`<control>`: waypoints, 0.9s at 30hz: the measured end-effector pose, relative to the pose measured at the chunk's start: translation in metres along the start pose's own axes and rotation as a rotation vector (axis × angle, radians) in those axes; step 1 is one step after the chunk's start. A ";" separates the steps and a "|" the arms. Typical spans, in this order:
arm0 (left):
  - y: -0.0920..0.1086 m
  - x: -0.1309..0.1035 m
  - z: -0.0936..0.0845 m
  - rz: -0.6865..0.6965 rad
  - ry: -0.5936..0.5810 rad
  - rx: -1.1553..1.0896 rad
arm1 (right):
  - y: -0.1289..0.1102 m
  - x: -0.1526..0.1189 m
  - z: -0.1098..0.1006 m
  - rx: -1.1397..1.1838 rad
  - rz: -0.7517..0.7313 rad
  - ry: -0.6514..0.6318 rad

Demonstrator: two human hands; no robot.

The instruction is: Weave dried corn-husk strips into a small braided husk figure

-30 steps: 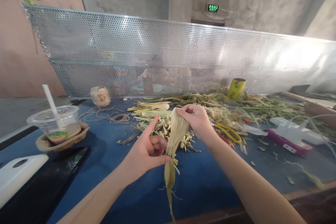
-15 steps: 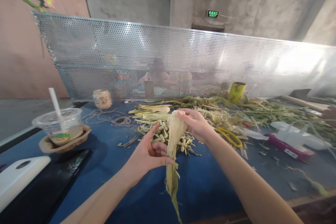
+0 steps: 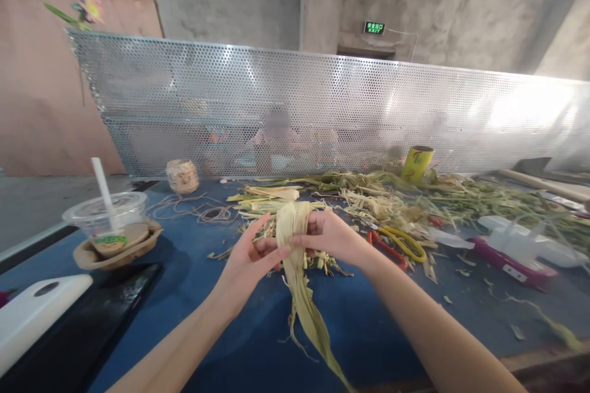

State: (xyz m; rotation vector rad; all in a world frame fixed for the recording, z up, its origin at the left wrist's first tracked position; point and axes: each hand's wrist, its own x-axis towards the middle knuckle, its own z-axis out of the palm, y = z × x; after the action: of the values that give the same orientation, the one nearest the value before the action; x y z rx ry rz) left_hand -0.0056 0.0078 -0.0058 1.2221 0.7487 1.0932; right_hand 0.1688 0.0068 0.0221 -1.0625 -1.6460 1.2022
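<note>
You grasp a folded corn husk at the centre of the frame, both hands on it over the blue surface. Its long axis drops from the pale fold, slanting right to a thin tail at the bottom edge. Your left hand grips from the left, thumb at the strip's edge; your right hand grips from the right, thumb across the front, fingers under the fold. Neither is nearer: both touch it just below its top, the tail hanging free beneath them.
</note>
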 end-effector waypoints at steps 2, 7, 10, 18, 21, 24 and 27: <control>0.002 0.001 0.000 0.027 0.038 0.015 | 0.001 0.000 0.003 0.019 0.007 -0.034; 0.003 0.003 -0.003 0.106 0.071 0.037 | 0.001 0.002 0.002 0.128 -0.008 -0.003; 0.001 0.005 -0.005 0.114 0.073 0.066 | 0.002 0.002 -0.001 0.122 -0.011 0.017; 0.006 0.002 -0.003 0.093 0.137 0.096 | 0.000 -0.002 -0.006 0.065 -0.025 0.016; 0.008 0.001 -0.001 0.091 0.148 0.085 | -0.002 -0.002 -0.007 0.075 -0.007 0.026; 0.009 0.002 -0.002 0.095 0.149 0.097 | -0.002 0.000 -0.008 0.090 0.001 0.024; 0.009 0.003 -0.006 0.078 0.138 0.135 | -0.001 0.001 -0.008 0.069 0.030 0.006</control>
State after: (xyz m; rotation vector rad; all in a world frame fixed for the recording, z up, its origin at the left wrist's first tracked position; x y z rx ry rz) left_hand -0.0122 0.0120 0.0020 1.3082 0.8984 1.2162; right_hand 0.1755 0.0097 0.0246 -1.0503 -1.5777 1.2649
